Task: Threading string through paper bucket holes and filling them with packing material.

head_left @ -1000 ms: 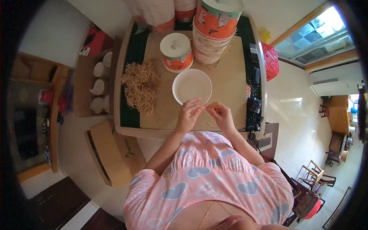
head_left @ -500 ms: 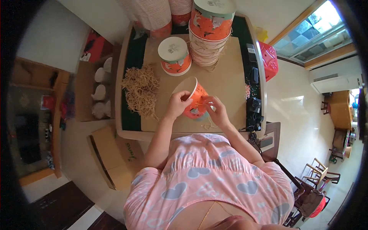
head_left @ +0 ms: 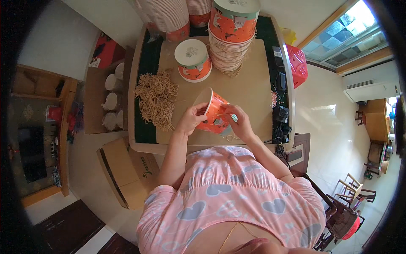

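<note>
An orange paper bucket (head_left: 215, 113) with a white rim lies tilted over the near middle of the table, its open end facing left. My left hand (head_left: 192, 120) is closed on its rim, thumb outside and fingers partly hidden at the opening. At the right side of the bucket, my right hand (head_left: 239, 122) pinches with bent fingers close against the wall. A thin tan string (head_left: 231, 137) trails just below that hand; its upper part is hidden by the fingers and bucket. To the left sits a loose heap of tan strings (head_left: 156, 101).
Behind stand an upturned bucket (head_left: 193, 63), a tall stack of buckets with strings (head_left: 234, 25) and wrapped nested buckets (head_left: 167, 17). Black chargers (head_left: 280, 114) line the table's right edge. A carton of white buckets (head_left: 103, 97) stands left on the floor, near another cardboard box (head_left: 129, 173).
The bucket has turned slightly and shifted a little left, showing more of its side. My left hand has moved slightly left with it; my right hand stays at the wall.
</note>
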